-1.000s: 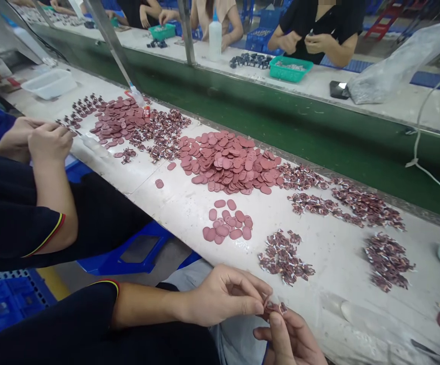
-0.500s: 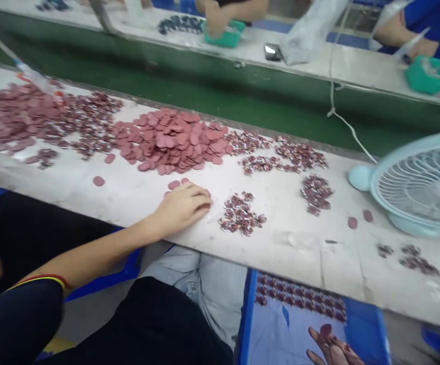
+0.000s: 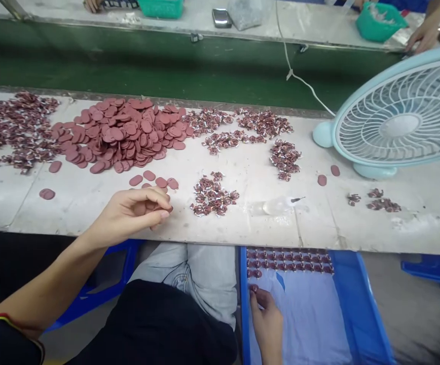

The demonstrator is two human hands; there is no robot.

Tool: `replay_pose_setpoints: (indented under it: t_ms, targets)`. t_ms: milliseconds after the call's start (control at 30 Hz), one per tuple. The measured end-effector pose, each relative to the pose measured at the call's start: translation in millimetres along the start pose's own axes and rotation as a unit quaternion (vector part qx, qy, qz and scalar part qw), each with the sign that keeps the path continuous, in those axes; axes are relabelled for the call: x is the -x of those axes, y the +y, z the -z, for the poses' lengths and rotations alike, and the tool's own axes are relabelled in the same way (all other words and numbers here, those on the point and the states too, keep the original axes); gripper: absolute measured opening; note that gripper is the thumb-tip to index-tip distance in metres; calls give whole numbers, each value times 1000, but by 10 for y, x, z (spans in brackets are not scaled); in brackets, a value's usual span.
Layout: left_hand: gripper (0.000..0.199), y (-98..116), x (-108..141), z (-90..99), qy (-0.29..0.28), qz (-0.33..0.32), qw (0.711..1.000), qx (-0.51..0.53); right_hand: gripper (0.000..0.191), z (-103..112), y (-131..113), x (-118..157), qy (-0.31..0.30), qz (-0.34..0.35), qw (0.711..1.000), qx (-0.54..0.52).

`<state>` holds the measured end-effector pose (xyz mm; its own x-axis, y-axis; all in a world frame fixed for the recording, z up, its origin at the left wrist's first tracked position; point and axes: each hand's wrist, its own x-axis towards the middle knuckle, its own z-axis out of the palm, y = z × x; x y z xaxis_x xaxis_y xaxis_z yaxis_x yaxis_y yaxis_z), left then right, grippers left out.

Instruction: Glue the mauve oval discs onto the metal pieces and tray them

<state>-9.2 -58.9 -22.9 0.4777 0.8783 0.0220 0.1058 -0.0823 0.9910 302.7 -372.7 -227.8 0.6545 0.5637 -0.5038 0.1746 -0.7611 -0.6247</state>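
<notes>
L hand (image 3: 134,215) lifted off loose discs (image 3: 136,180), 1 disc (image 3: 170,209) now pinched; R hand (image 3: 267,314) w/ brown pc (image 3: 253,288) shifted to L side of tray (image 3: 353,299).

Pale-blue fan (image 3: 399,124) stands on the tabletop (image 3: 429,195), right of frame. Knotted white cord (image 3: 290,75) runs from top edge to fan's edge. 2 green baskets (image 3: 374,29) noted: 1 upper right, 1 upper left of centre. Dark flat device (image 3: 222,18) and clear plastic bag (image 3: 245,12), side by side, upper centre. Blue stool (image 3: 131,259), lower left, partly hidden.
</notes>
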Motion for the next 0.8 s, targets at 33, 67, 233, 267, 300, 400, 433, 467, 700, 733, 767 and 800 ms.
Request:
replay_pose_setpoints:
  t_ms: [33,67,233,267,300,400,433,467,700,733,767,800]
  targets:
    - [9,-3,23,8,-4,8,1000,23,42,-27,-2,2,-15,5,1000,3]
    - [12,-2,41,17,-9,19,999,43,41,-49,-6,1,-28,10,1000,7]
    - [22,35,66,43,0,69,994,82,39,-86,-42,-23,-56,34,998,17]
    - [22,39,64,43,8,77,994,81,38,-86,-46,-29,-58,35,998,16]
    - [23,40,61,43,17,87,993,78,38,-86,-49,-35,-60,36,997,14]
    - [26,25,57,48,38,115,991,63,36,-86,-49,-48,-61,36,997,7]
    - [26,18,57,51,43,120,990,61,35,-86,-49,-49,-61,35,998,4]
    - [25,11,58,55,48,121,990,60,34,-85,-51,-48,-61,34,998,1]
    - [23,-12,63,83,52,114,991,51,33,-57,-131,-31,-59,18,998,-12]
    - [22,-12,70,92,52,112,991,50,33,-39,-148,-32,-61,12,998,-14]
    - [22,-11,79,105,52,109,991,51,33,-14,-167,-31,-62,5,998,-17]
    - [22,-8,91,119,51,107,991,54,34,20,-188,-27,-61,-4,998,-22]
